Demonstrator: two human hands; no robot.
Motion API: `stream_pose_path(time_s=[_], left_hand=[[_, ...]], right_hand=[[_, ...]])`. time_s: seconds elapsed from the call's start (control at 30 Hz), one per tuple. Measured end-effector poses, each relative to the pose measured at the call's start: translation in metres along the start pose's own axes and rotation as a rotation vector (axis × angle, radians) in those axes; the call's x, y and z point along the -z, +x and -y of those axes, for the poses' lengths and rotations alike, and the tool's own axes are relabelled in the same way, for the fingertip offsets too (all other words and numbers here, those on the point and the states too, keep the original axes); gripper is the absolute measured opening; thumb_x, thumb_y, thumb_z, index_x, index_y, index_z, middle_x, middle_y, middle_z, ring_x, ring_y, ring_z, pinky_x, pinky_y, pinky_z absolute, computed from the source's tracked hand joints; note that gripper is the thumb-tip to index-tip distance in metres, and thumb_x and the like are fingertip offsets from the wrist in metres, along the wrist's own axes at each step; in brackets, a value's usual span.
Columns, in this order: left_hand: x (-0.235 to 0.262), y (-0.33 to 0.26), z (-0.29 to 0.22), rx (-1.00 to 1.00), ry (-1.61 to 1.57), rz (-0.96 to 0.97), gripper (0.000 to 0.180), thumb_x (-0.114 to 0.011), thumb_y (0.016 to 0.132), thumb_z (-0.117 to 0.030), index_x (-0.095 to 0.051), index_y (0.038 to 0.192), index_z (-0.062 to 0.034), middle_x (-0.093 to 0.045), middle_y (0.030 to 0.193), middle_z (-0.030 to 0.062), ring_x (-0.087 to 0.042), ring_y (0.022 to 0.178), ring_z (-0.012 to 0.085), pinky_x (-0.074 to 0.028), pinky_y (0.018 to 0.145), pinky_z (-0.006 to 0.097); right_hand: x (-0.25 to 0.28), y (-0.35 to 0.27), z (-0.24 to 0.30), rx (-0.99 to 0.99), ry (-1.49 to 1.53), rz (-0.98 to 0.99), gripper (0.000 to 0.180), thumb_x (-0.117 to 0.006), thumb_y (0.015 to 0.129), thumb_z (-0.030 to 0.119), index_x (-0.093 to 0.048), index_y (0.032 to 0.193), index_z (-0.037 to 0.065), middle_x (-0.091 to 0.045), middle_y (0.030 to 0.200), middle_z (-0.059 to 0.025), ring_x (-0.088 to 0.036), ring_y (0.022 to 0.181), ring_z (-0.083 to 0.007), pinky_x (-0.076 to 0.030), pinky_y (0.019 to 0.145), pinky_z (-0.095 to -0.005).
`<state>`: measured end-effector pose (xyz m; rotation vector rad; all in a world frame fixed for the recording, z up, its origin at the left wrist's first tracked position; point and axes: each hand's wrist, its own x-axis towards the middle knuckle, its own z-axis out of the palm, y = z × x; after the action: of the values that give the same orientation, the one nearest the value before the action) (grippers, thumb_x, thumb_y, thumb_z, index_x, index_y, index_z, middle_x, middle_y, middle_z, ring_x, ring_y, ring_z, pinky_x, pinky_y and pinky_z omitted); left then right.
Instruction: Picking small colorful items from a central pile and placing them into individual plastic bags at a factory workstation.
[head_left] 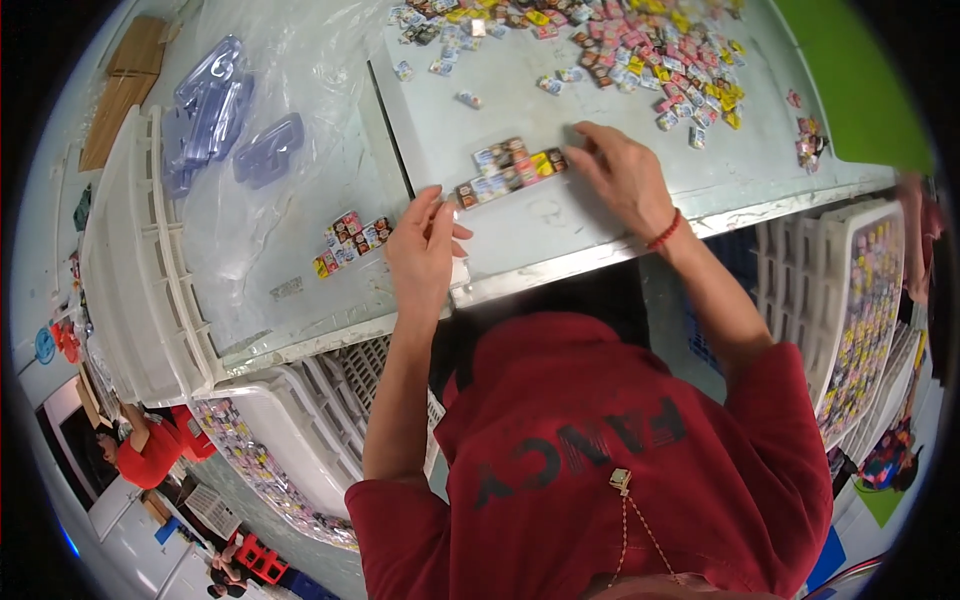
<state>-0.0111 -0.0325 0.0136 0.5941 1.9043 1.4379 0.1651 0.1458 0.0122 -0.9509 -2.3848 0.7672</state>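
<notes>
While our left hand rests flat with fingers loosely spread at the left end of the row of tiles, our right hand presses open fingertips against the right end, so neither one is actually gripping anything. The row sits in two neat lines on the grey bench, between both hands. There's a big loose pile farther back, a small block of tiles off to the left, and white crates beside us.
</notes>
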Motion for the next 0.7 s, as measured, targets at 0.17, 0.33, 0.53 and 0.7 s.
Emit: stream_pose_path(time_s=[0.17,0.33,0.53,0.7], left_hand=[[-0.006,0.008,0.001,-0.015,0.149,-0.003,0.027,-0.059,0.090,-0.006,-0.058,0.115,0.0036,-0.066,0.086,0.0088,-0.062,0.062,0.0120,-0.047,0.050,0.026],[-0.012,0.008,0.001,-0.433,0.569,-0.130,0.024,-0.064,0.086,-0.007,-0.062,0.108,-0.0002,-0.062,0.081,0.0119,-0.063,0.065,0.0214,-0.049,0.057,0.033],[-0.014,0.010,0.001,-0.492,0.606,-0.119,0.020,-0.065,0.085,-0.009,-0.064,0.104,-0.0026,-0.058,0.082,0.0136,-0.063,0.070,0.0279,-0.049,0.062,0.037],[-0.013,0.010,0.001,-0.438,0.615,-0.117,0.020,-0.064,0.086,-0.012,-0.064,0.104,-0.0027,-0.059,0.084,0.0145,-0.063,0.072,0.0294,-0.049,0.065,0.039]], right_hand=[[-0.006,0.004,0.015,-0.022,-0.159,0.019,0.032,-0.071,0.082,0.022,-0.064,0.107,0.003,-0.064,0.085,-0.0123,-0.063,0.068,-0.0274,-0.051,0.062,-0.0355],[-0.010,0.013,0.024,0.293,-0.210,-0.180,0.032,-0.076,0.073,0.018,-0.065,0.101,0.007,-0.062,0.093,-0.0087,-0.061,0.086,-0.0269,-0.050,0.074,-0.0359],[-0.031,0.035,0.031,0.549,-0.244,0.046,0.031,-0.076,0.067,0.017,-0.066,0.096,0.011,-0.060,0.100,-0.0029,-0.051,0.107,-0.0235,-0.038,0.097,-0.0411],[-0.031,0.047,0.032,0.604,-0.300,0.137,0.026,-0.074,0.069,0.019,-0.067,0.094,0.012,-0.061,0.098,-0.0012,-0.052,0.106,-0.0219,-0.037,0.098,-0.0434]])
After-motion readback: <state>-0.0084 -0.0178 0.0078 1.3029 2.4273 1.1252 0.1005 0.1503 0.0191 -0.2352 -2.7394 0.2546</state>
